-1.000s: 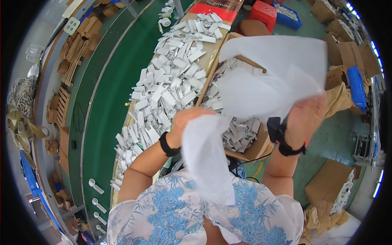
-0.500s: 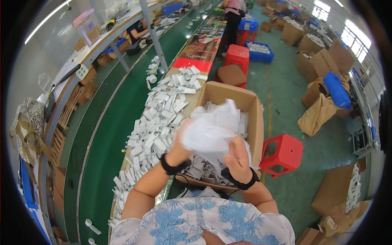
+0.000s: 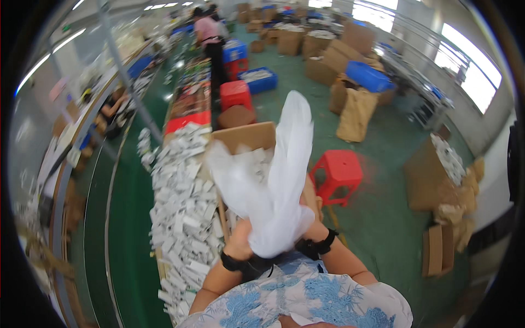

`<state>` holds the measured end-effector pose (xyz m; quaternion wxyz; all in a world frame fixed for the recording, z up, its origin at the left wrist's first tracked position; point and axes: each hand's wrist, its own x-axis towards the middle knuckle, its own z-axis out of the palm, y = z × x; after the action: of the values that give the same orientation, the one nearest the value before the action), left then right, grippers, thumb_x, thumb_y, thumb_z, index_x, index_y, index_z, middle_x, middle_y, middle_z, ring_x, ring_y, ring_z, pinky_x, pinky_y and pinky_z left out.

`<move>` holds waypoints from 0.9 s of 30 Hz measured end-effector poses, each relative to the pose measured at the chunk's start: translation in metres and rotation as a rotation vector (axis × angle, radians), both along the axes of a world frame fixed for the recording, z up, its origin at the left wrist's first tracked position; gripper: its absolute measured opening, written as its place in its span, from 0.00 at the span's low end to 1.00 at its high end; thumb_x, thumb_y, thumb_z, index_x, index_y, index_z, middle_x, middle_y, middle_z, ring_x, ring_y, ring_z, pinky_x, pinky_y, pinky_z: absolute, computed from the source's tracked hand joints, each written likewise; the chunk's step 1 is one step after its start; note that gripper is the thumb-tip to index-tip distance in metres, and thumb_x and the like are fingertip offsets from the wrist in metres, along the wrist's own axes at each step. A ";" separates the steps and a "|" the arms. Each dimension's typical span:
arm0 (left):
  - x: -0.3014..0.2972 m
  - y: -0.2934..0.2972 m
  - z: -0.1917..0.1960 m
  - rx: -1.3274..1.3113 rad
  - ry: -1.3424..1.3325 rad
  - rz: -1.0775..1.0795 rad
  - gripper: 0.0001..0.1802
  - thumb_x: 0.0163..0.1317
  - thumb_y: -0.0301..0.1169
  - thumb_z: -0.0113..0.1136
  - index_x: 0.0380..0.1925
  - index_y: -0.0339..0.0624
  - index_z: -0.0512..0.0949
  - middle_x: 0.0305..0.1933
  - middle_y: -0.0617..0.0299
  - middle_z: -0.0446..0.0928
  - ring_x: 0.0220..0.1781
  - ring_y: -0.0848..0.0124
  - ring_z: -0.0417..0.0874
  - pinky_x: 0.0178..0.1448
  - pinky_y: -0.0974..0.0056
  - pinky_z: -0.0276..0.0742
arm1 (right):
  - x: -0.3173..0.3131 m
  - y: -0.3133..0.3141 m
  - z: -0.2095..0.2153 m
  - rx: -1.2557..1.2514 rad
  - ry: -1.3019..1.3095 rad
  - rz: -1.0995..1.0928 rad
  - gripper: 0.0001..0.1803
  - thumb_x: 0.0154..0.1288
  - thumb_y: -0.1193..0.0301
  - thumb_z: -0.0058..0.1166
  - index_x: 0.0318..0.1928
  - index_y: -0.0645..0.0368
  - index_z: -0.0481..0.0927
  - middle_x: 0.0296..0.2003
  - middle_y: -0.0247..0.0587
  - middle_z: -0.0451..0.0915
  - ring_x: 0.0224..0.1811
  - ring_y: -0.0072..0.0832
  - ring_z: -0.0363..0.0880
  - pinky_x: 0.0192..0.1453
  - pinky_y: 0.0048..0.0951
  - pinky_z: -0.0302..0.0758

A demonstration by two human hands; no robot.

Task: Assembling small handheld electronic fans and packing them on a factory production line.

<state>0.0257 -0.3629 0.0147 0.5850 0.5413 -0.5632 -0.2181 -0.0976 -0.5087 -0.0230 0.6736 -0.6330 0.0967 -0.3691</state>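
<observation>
A thin white plastic bag [image 3: 273,210], smeared by motion, stands up and spreads in two lobes in front of me. At its lower left edge my left hand [image 3: 239,240] is closed on it, the fingers mostly hidden behind the film. Gripping the lower right side is my right hand [image 3: 314,227], partly covered by the bag. Both wrists wear black bands. Behind the bag is an open cardboard box [image 3: 246,136] with small white plastic pieces in it, much of it hidden. A large heap of white plastic pieces [image 3: 183,213] lies on the table to the left.
A red stool [image 3: 336,175] stands right of the box; another red stool [image 3: 236,95] is beyond it. A green conveyor belt [image 3: 131,218] runs along the left. Blue crates [image 3: 260,81], cardboard boxes [image 3: 426,172] and a tan sack [image 3: 356,116] stand farther off. A person [image 3: 209,41] stands ahead.
The bag has gone from bunched over the box to raised and spread upward. My hands have come closer to my body. The view has tilted up and turned right.
</observation>
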 end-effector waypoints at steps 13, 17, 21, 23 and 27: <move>-0.232 -0.151 -0.050 0.751 1.012 -0.972 0.24 0.61 0.31 0.48 0.58 0.36 0.63 0.60 0.53 0.65 0.63 0.62 0.63 0.66 0.59 0.57 | -0.281 -0.019 -0.052 0.240 -0.032 -0.345 0.20 0.56 0.72 0.57 0.50 0.60 0.73 0.45 0.32 0.76 0.49 0.20 0.71 0.54 0.26 0.68; -0.334 -0.213 -0.061 0.707 0.736 -0.963 0.31 0.61 0.34 0.52 0.61 0.35 0.56 0.63 0.54 0.59 0.65 0.64 0.60 0.67 0.59 0.55 | -0.422 -0.057 -0.042 0.413 -0.302 -1.084 0.14 0.60 0.73 0.49 0.46 0.64 0.74 0.42 0.37 0.77 0.42 0.22 0.75 0.48 0.28 0.72; -0.447 -0.280 -0.063 0.029 0.186 -0.855 0.38 0.58 0.38 0.54 0.63 0.36 0.49 0.67 0.53 0.52 0.68 0.63 0.53 0.68 0.61 0.50 | -0.538 -0.063 -0.048 0.507 -0.351 -0.796 0.14 0.63 0.74 0.46 0.49 0.64 0.73 0.45 0.37 0.76 0.46 0.23 0.74 0.50 0.27 0.72; -0.489 -0.303 -0.079 0.307 0.132 -1.200 0.39 0.57 0.42 0.55 0.63 0.38 0.52 0.66 0.57 0.53 0.67 0.65 0.54 0.67 0.62 0.52 | -0.544 -0.061 -0.060 0.461 -0.013 -0.935 0.20 0.61 0.71 0.51 0.52 0.64 0.70 0.45 0.37 0.76 0.48 0.25 0.73 0.53 0.29 0.70; -0.565 -0.332 -0.091 0.593 0.135 -1.534 0.31 0.58 0.41 0.55 0.58 0.39 0.61 0.58 0.61 0.65 0.60 0.68 0.64 0.62 0.63 0.60 | -0.585 -0.090 -0.052 0.348 0.224 -1.285 0.18 0.57 0.69 0.54 0.48 0.62 0.71 0.48 0.45 0.74 0.51 0.36 0.72 0.55 0.32 0.68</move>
<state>-0.5393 -0.6949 -0.0767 0.1388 0.1239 -0.6592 -0.7286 -0.6822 -0.5992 -0.0749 0.3984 -0.3664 0.5813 -0.6076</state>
